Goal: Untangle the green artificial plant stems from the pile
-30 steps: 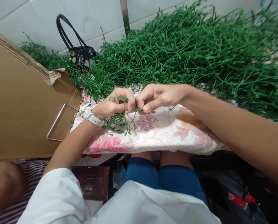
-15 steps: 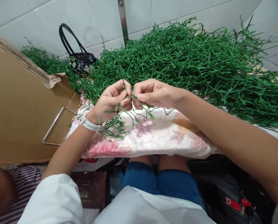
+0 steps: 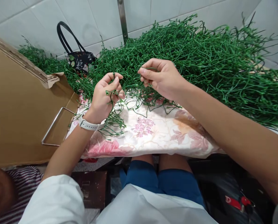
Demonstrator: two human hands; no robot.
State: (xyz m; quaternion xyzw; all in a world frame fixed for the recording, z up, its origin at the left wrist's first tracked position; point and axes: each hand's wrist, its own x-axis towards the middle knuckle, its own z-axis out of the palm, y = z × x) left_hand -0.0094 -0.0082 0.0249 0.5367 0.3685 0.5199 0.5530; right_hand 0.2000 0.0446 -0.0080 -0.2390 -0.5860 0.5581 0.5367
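My left hand pinches a thin green artificial plant stem between thumb and forefinger, its other fingers curled loosely. Apart from it and a little higher, my right hand has a green stem between thumb and fingers, most of it covered by the hand. Behind both hands lies a big tangled heap of green stems. Below my left wrist, a small bunch of stems rests on the floral tablecloth.
On the left stands a cardboard box with a metal wire handle. A black floral handbag sits among stems by the tiled wall. Part of another person in a striped garment shows at lower left.
My hands, together before, have moved apart. The right went up and to the right with a stem; the left shifted slightly left. The forked sprigs between them no longer show there.
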